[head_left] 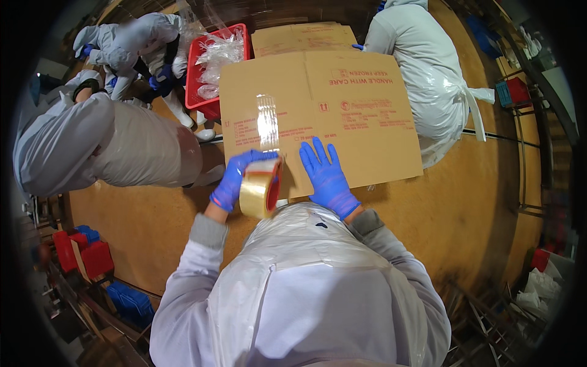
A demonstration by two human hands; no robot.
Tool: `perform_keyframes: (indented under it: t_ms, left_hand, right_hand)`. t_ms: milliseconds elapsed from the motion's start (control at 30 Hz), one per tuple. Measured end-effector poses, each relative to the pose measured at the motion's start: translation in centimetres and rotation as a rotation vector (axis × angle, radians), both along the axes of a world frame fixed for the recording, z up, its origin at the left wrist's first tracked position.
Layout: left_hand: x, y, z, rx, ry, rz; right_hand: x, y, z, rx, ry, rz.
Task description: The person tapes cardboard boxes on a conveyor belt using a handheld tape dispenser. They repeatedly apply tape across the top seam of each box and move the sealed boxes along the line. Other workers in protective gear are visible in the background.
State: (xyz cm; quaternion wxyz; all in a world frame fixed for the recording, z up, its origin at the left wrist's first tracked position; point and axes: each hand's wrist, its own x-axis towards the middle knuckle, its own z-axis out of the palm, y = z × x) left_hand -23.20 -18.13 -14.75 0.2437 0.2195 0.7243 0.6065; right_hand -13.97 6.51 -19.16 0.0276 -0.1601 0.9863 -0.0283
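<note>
Fingers (307,157) in a thin blue glove spread wide on the right hand (331,177), which lies palm-down near the close edge of a large, flat-topped brown cardboard carton (373,147) printed in red. Nearest of all, a translucent white plastic apron (244,269) covers the person's front over pale sleeves with grey cuffs. To the left of the right hand, the left hand (230,183), also blue-gloved, is closed on a wide roll of clear yellowish packing tape (254,194) with a red inner part; its thumb and some fingertips are hidden, so their exact placing cannot be told. The roll is tilted above the carton's near left edge. Beyond it, a glossy strip of clear tape (267,122) runs away across the carton's top, left of a dark straight seam (307,76).

Past the carton's far left corner stands a bright red plastic crate (205,109) heaped with crumpled clear plastic bags (219,64). Behind the carton is a second brown cardboard piece (302,38). At the right, a co-worker in a white apron (422,79) stands against the carton's side; at the left, another in white (134,144) leans over, and farther off a third (131,46) bends down.
</note>
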Motion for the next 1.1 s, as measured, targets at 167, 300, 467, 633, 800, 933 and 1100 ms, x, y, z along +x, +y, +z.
perform_keyframes:
  t_ms: [167,300,467,633,800,933,1100]
  left_hand:
    - [-2.5,-2.9,-5.2,0.569,-0.481,0.007]
    - [-2.5,-1.9,-8.4,0.669,-0.615,0.244]
    - [-0.7,-5.6,-7.8,0.466,-0.218,0.502]
    - [-0.3,-7.3,1.2,0.996,-0.448,0.643]
    - [0.9,-8.5,2.9,1.246,-0.605,0.601]
    - [2.1,-9.1,-2.0,0.872,-0.336,0.612]
    - [-2.1,-2.9,0.6,0.128,0.442,0.409]
  right_hand:
    - [-0.2,-0.3,1.5,-0.033,-0.046,0.022]
    - [0.0,-0.6,0.8,-0.081,0.021,0.036]
    - [-1.0,-0.5,2.2,-0.199,0.022,0.058]
    - [-9.9,1.1,5.3,-0.126,0.192,0.152]
    - [-17.9,0.9,10.6,0.03,0.462,-0.01]
    - [-9.4,-2.1,4.5,-0.15,-0.074,0.088]
    - [-1.2,-1.2,1.4,0.055,-0.047,0.085]
